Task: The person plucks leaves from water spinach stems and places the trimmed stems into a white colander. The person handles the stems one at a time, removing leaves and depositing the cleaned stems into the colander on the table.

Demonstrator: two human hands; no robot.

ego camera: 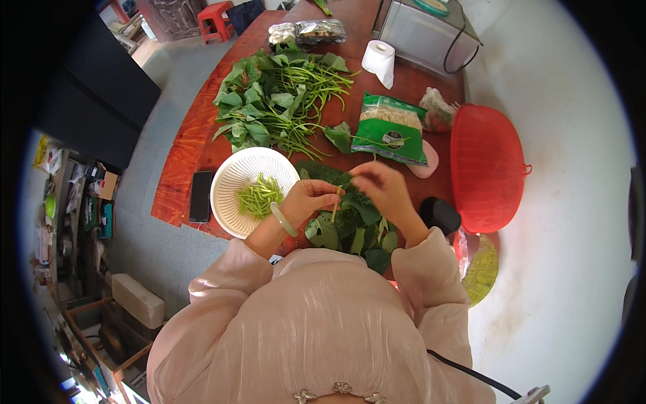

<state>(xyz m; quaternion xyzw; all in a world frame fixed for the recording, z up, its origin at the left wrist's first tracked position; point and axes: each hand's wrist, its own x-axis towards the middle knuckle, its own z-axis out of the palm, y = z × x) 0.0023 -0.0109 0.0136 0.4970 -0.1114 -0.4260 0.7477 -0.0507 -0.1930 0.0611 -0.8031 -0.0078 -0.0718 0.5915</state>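
Observation:
Between thumb and fingers, my left hand (312,198) pinches a pale green leaf stalk (335,208) that hangs downward. My right hand (382,188) is just to its right, fingers bent and slightly blurred; a thin green strand seems to run from its fingertips, though its hold is hard to make out. Under both hands spreads a pile of loose green leaves (348,235). A white slotted plastic basket (227,174) stands left of my left hand, with short cut stalks (260,197) inside. Farther off lies a large heap of leafy stems (282,101).
A smartphone (200,197) lies left of the basket. To the right are a green food packet (391,129), a black object (440,215) and a red mesh food cover (487,169) by the wall. A paper roll (378,58), packed mushrooms (319,31) and a microwave-like appliance (421,33) stand farther back.

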